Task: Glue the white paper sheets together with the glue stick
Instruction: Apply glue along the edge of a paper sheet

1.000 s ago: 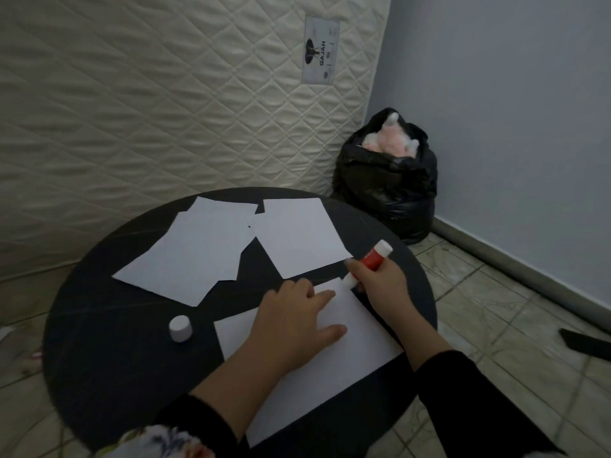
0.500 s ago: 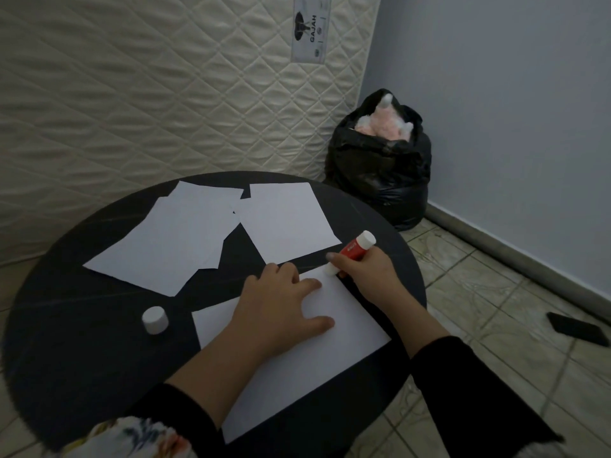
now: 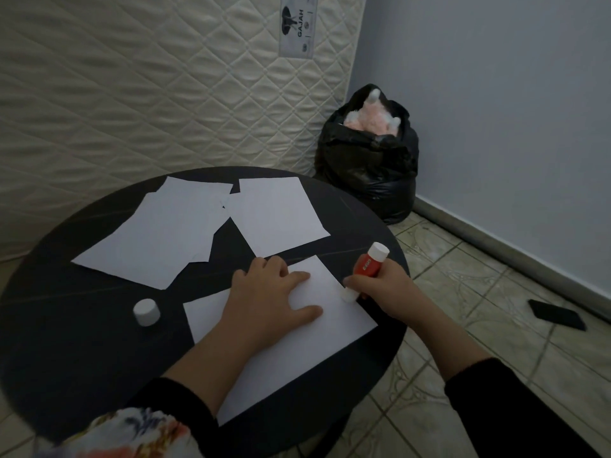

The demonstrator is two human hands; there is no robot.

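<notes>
A white paper sheet [image 3: 297, 352] lies near me on the round black table [image 3: 82, 342]. My left hand [image 3: 267, 299] presses flat on it with spread fingers. My right hand [image 3: 383, 289] grips a red glue stick [image 3: 367, 266], tilted, with its white tip touching the sheet's right edge. The glue stick's white cap [image 3: 146, 311] stands on the table to the left. Further back lie two overlapping white sheets [image 3: 155, 233] and another single white sheet [image 3: 274, 216].
A quilted mattress [image 3: 148, 87] leans against the wall behind the table. A black bag [image 3: 367, 166] holding something pink stands in the corner. A dark phone [image 3: 557, 314] lies on the tiled floor at right.
My right hand has drawn the glue stick along the sheet's right edge toward me. The left hand stays pressed on the sheet. The camera has tilted slightly.
</notes>
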